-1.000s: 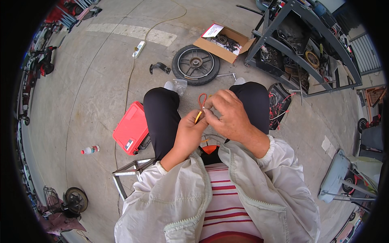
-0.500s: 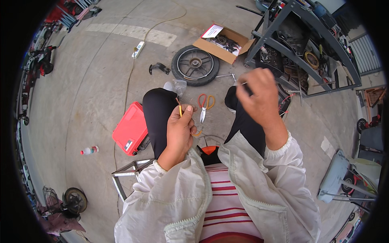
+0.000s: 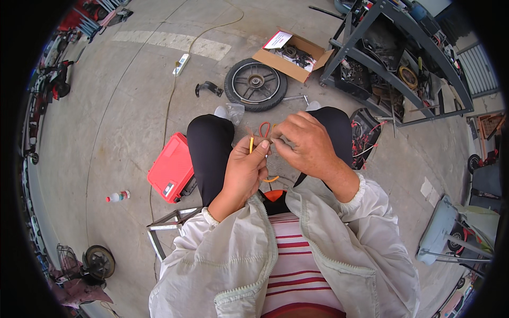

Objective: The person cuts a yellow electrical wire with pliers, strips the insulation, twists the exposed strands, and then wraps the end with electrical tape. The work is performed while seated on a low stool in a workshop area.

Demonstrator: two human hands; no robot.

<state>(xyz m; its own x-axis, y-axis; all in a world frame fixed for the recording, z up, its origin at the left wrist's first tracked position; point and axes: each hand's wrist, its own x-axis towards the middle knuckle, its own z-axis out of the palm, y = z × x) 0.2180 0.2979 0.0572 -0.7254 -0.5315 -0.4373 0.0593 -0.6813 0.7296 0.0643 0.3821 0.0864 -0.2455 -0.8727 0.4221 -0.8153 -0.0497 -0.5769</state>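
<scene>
My left hand (image 3: 241, 172) is closed around a yellow wire (image 3: 252, 144). Bare copper strands stick up from its top end, and a yellow length curls out below my fingers. Right beside it, my right hand (image 3: 307, 144) is pinched shut near the left thumb. What lies between those fingertips is too small to make out. Behind the hands, scissors (image 3: 261, 127) with one red and one yellow handle lie on the concrete floor, their blades mostly hidden. My knees, in black trousers, flank both hands.
Left of my knee sits a red tool case (image 3: 170, 168). A spoked wheel with a tyre (image 3: 228, 85) and a cardboard box of parts (image 3: 281, 64) lie ahead. A metal rack (image 3: 366, 58) stands at far right, with a tray of wires (image 3: 363, 139) below it. A bottle (image 3: 117, 196) lies left.
My right hand has come down and left, from above my right knee to the left fingertips. The left hand and wire have shifted slightly right. My right knee has moved outward.
</scene>
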